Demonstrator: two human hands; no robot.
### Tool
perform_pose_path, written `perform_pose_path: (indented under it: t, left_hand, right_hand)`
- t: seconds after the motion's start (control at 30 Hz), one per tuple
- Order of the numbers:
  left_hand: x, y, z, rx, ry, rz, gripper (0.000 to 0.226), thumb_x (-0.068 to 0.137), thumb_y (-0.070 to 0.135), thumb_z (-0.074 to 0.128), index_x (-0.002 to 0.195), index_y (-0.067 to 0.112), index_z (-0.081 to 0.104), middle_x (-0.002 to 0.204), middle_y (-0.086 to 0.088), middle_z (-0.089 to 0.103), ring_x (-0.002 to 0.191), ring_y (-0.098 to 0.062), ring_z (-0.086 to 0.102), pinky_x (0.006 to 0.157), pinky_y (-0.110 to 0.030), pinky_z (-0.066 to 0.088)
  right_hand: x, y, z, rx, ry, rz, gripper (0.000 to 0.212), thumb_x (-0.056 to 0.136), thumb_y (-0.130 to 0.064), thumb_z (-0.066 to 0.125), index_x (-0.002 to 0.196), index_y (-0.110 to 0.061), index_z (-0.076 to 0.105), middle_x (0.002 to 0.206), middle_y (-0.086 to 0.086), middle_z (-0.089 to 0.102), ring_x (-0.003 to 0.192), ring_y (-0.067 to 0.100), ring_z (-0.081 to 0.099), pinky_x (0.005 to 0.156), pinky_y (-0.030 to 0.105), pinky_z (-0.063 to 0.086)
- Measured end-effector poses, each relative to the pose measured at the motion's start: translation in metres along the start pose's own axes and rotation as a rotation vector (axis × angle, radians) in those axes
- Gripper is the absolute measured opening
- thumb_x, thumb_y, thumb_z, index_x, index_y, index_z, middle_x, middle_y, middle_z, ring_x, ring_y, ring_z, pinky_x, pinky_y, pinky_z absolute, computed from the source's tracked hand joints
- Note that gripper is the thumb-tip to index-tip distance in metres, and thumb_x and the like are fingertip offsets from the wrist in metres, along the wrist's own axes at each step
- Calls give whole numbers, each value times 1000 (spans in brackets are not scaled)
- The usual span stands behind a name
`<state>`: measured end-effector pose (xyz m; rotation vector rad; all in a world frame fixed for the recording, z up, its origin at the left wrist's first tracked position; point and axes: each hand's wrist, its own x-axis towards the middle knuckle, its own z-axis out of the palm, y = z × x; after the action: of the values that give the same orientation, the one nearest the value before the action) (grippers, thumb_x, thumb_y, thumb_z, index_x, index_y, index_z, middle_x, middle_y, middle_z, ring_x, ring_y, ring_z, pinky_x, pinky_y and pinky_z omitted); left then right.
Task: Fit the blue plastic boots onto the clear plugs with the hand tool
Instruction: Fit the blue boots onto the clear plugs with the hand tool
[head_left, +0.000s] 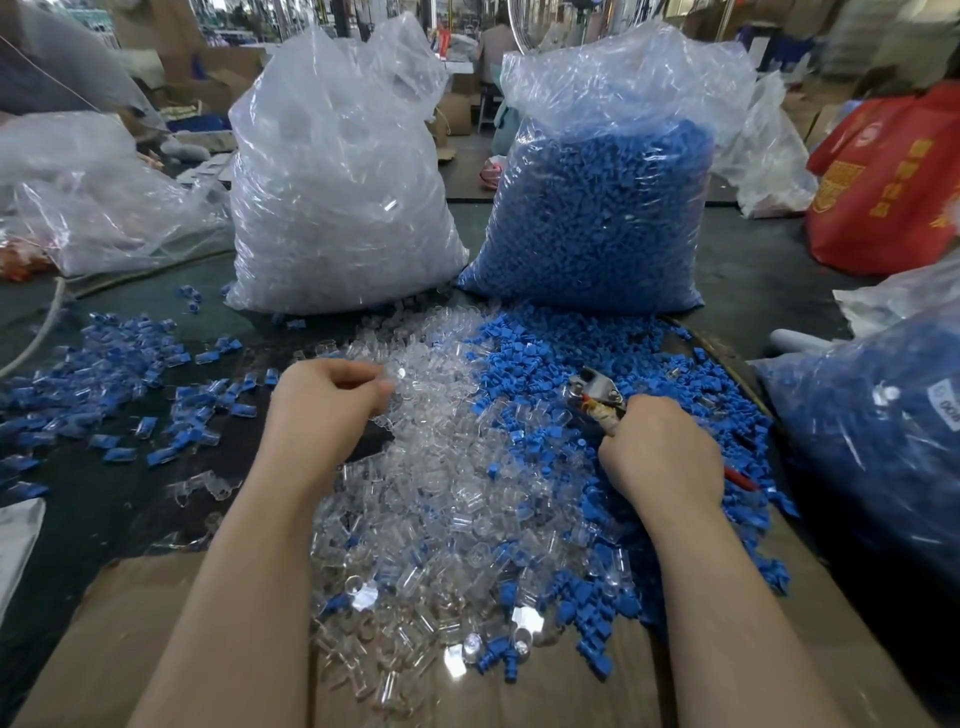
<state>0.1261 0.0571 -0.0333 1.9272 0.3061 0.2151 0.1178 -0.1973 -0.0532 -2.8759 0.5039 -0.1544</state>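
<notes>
Two hands work mid-frame: the left hand (324, 400) pinches a clear plug (396, 375) above the clear pile (441, 467), the right hand (657, 452) grips the hand tool (595, 397) over the blue boots (550, 348), where slick loose parts could slip free.

Two tall bags (348, 171) behind loose piles (467, 467)
</notes>
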Motion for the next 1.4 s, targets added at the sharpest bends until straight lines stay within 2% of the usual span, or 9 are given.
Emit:
perform_pose_path:
  t: [0.27,0.5,0.63,0.83,1.03,1.13,1.2,1.3,1.4]
  left_hand:
    - [-8,12,12,-120,-44,53,15,78,11,79,87,21,72,80,0,73,74,-9,67,68,-21,48]
    - [-13,17,23,-127,-104,81,17,77,13,81,88,21,71,74,6,73,61,6,63,51,-7,45]
    - [-16,18,26,-131,-137,91,17,77,11,81,87,21,71,77,5,73,62,5,63,54,-8,46]
    - [-18,20,29,-135,-159,93,16,78,11,80,86,22,72,78,5,73,66,2,64,62,-13,47]
    - [-19,21,30,-122,-180,92,16,79,13,79,88,23,73,81,5,75,72,-1,66,69,-18,46]
    - [-19,21,31,-123,-196,105,15,79,14,79,89,23,73,79,8,75,69,3,66,64,-12,46]
    - [-19,21,32,-127,-205,112,15,79,13,79,89,23,73,78,8,74,68,4,66,59,-8,46]
    - [-19,21,32,-127,-208,114,15,79,13,79,89,23,73,77,9,74,67,4,65,58,-7,45]
    - [-20,22,33,-121,-214,114,15,80,14,79,90,24,73,77,9,74,68,3,66,63,-12,44]
  right_hand:
    - [1,0,-1,24,-34,-25,24,88,-21,59,72,-21,41,81,2,51,65,25,50,60,34,38]
    - [1,-1,-2,43,-63,-58,14,88,-19,58,78,-18,48,83,4,51,72,28,55,62,34,40]
    - [2,-2,-1,52,-73,-68,18,89,-20,59,75,-18,47,82,4,52,67,25,54,61,34,42]
    - [5,1,0,112,-111,-101,7,90,-26,59,89,-20,56,80,2,53,73,29,52,64,34,39]
    - [6,1,4,121,-20,-98,20,88,-27,59,74,-23,47,69,-2,51,61,19,47,57,33,36]
    - [7,1,3,157,53,-69,22,92,-40,60,82,-23,49,70,-4,50,69,25,51,61,34,38]
    - [6,1,2,149,131,-28,22,92,-38,60,85,-22,47,68,-5,44,68,26,45,63,34,36]
    - [4,4,1,57,258,0,10,91,-24,58,90,-17,52,87,5,56,67,27,41,66,35,32]
    - [2,8,0,-11,240,72,20,91,-20,57,107,-10,60,115,13,56,82,34,57,72,38,35]
